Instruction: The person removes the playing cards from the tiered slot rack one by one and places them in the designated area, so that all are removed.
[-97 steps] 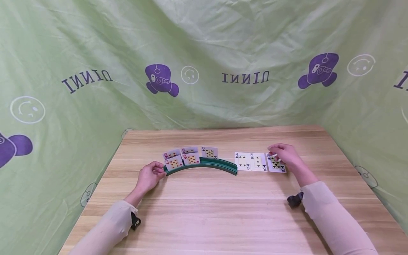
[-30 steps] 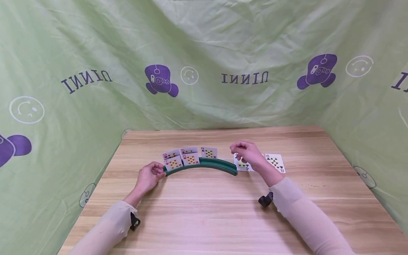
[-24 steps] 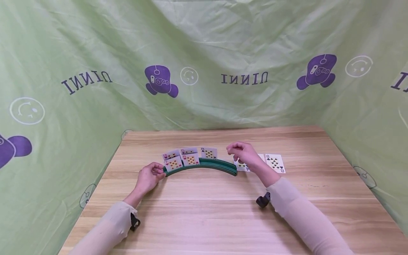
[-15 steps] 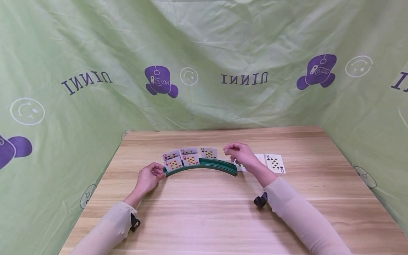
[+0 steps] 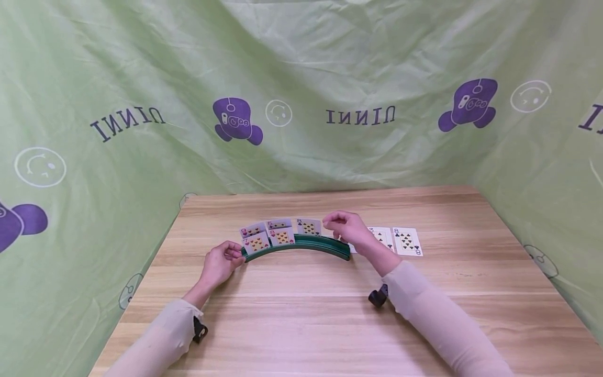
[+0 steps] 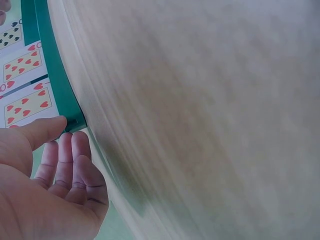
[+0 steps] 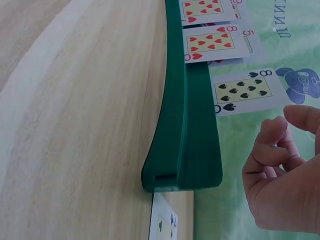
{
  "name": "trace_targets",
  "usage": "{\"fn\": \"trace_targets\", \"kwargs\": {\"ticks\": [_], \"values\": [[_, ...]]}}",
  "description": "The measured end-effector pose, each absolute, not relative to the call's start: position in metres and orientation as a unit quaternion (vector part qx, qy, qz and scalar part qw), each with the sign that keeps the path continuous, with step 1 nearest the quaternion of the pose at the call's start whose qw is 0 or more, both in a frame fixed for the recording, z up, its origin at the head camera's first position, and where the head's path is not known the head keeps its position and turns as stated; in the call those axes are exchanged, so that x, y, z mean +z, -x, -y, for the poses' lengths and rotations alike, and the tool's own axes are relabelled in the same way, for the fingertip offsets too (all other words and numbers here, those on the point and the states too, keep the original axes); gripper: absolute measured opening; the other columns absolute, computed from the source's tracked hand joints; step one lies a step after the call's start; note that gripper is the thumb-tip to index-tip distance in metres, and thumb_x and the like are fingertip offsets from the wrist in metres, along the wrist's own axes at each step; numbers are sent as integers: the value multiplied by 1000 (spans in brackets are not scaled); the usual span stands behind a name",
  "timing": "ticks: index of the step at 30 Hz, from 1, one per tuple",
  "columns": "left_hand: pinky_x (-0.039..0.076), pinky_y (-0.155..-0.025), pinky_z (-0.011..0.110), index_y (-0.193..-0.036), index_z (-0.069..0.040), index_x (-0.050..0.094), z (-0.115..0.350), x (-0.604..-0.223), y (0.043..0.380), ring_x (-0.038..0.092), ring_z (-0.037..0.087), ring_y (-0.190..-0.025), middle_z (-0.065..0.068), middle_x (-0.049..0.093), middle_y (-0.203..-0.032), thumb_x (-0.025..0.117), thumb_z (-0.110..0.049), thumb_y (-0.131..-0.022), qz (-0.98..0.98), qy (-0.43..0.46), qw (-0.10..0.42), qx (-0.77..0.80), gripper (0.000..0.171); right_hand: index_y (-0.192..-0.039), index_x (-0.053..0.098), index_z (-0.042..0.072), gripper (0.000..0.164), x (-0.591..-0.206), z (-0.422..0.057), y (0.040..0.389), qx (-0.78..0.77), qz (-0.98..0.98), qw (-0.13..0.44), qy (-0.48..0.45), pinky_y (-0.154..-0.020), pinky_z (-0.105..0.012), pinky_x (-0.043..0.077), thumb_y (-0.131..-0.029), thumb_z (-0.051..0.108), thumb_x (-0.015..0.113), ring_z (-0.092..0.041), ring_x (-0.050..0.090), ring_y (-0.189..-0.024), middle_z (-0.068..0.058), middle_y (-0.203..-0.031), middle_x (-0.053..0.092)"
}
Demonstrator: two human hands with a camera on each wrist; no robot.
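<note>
My left hand (image 5: 220,264) pinches the left end of a curved green card holder (image 5: 325,246), thumb on top and fingers at its end, as the left wrist view shows. In the holder's front slot lean a seven of hearts (image 5: 256,242) and an eight of hearts (image 5: 281,236). Partly hidden behind them stand a nine (image 5: 252,229) and a five (image 5: 280,224). An eight of spades (image 7: 243,92) stands alone in the back slot. My right hand (image 5: 350,230) hovers beside its upper right corner, fingers loosely bent, thumb and index fingertip apart, holding nothing visible.
Flat on the wooden table (image 5: 301,324), right of the holder, lie a three of clubs (image 5: 382,238) and an eight of clubs (image 5: 407,242). A four of clubs (image 7: 165,227) pokes out by the holder's right end. Green cloth (image 5: 301,152) hangs around the table.
My right hand has moved left from the flat eight of clubs, past the four, to beside the standing eight of spades. The left hand keeps its grip on the holder.
</note>
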State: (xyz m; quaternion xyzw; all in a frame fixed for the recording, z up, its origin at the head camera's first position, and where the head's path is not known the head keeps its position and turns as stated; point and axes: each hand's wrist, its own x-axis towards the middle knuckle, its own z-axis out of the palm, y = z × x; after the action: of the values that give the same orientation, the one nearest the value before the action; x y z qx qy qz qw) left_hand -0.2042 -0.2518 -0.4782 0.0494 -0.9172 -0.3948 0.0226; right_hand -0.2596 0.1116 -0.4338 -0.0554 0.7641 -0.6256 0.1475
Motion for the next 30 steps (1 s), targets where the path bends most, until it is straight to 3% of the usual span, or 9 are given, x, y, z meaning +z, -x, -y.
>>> {"fn": "trace_targets", "kwargs": {"ticks": [4, 16, 30], "values": [[54, -75, 21, -107, -3, 66, 252, -479, 204, 66, 17, -84, 12, 70, -95, 76, -3, -83, 918, -50, 23, -394, 27, -113, 66, 8, 21, -432, -107, 260, -621, -768, 148, 50, -54, -22, 39, -97, 20, 64, -14, 53, -70, -6, -104, 61], [52, -73, 17, -107, -2, 66, 252, -479, 204, 66, 17, -84, 11, 71, -95, 77, -3, -82, 918, -45, 26, -393, 27, -111, 66, 8, 19, -433, -99, 262, -612, -775, 145, 61, -54, -21, 38, -95, 18, 65, -16, 52, -71, -9, -110, 62], [51, -73, 17, -106, -3, 66, 253, -479, 205, 65, 18, -84, 11, 70, -95, 76, -3, -83, 919, -45, 25, -391, 25, -112, 67, 6, 20, -432, -101, 262, -594, -791, 126, 68, -53, -22, 39, -96, 19, 66, -17, 53, -69, -8, -104, 62]]}}
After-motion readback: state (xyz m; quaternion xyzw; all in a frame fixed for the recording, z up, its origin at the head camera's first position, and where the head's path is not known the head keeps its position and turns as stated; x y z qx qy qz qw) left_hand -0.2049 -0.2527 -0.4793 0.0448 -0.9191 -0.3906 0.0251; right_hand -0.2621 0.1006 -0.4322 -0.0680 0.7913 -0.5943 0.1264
